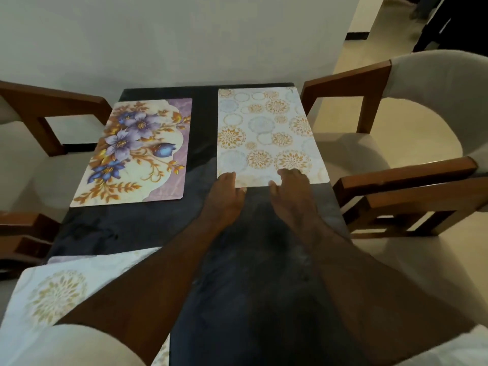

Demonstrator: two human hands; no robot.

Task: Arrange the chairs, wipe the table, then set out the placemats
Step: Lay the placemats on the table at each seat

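Two bare forearms came up from the bottom of the frame out of white sleeves and stretched across the dark, glossy tabletop toward its far right half. Both were nearly straight, converging slightly as they went.

The left hand lay palm down, its fingers flat on the near left corner of a pale rectangular placemat printed with gold and blue round medallions. The right hand rested just beside it, fingers spread and flat on the mat's near edge. Neither hand gripped anything; both were relaxed and pressing on the mat from above.

That mat lay flat in the upper right of the table, beyond the fingertips, its far edge near the wall end. Left of it, apart across a strip of bare table, sat a placemat with purple and blue flowers and gold leaves. A third pale medallion placemat lay at the lower left, partly under the left forearm.

Wooden-armed chairs with cream upholstery stood on both sides: one at the upper right and one at the upper left.
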